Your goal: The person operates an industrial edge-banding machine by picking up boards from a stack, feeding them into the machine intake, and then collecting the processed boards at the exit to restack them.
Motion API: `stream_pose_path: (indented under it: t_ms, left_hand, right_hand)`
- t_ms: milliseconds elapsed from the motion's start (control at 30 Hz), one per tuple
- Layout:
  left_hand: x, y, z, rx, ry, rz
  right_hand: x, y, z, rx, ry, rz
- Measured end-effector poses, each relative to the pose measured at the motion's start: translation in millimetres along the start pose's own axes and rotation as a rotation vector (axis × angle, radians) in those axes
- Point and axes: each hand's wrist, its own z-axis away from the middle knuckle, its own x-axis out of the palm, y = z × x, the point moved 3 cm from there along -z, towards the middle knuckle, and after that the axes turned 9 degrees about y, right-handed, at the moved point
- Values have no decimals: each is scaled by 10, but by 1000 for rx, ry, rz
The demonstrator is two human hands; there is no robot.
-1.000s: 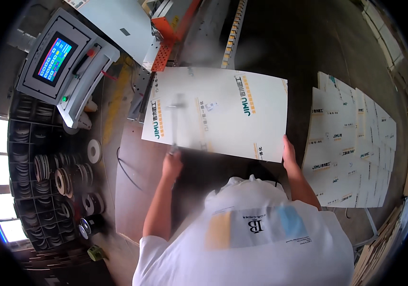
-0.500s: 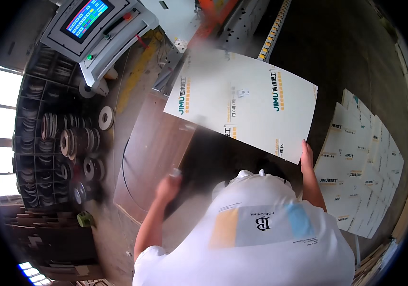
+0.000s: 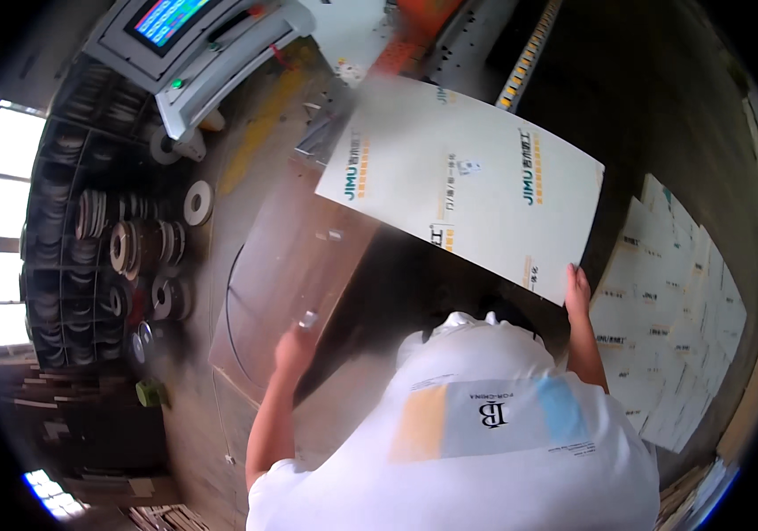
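Observation:
A large pale board [image 3: 476, 203] with printed film lies at an angle, its far end at the machine. My right hand [image 3: 577, 288] grips its near right corner, fingers wrapped on the edge. My left hand [image 3: 293, 352] is off the board, closed over the brown wood-look surface [image 3: 299, 257]. A small whitish piece [image 3: 308, 319] shows at its fingertips, too blurred to name. Another small pale piece [image 3: 335, 234] lies on the brown surface, near the board's left edge.
The machine's control panel [image 3: 166, 35] stands at far left, and a chain-like track [image 3: 525, 62] runs at the back. Rolls of edge strip [image 3: 144, 248] fill a rack on the left. More film-covered boards [image 3: 667, 327] are stacked on the right. A dark cable [image 3: 230, 310] curves across the brown surface.
My left hand has moved a little to the left over the brown surface. My right hand keeps its grip on the board's corner. The whole view has shifted slightly.

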Motion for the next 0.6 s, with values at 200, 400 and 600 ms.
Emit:
stream_pose_path:
  t_ms: [200, 400, 600]
  left_hand:
    - [363, 953, 520, 626, -464, -231]
    - [237, 229, -109, 45, -219, -29]
    - [428, -272, -980, -336, 75, 811]
  right_hand:
    - [239, -241, -232, -37, -3, 6]
    - [144, -58, -50, 129, -18, -19]
    - [180, 168, 55, 312, -30, -298]
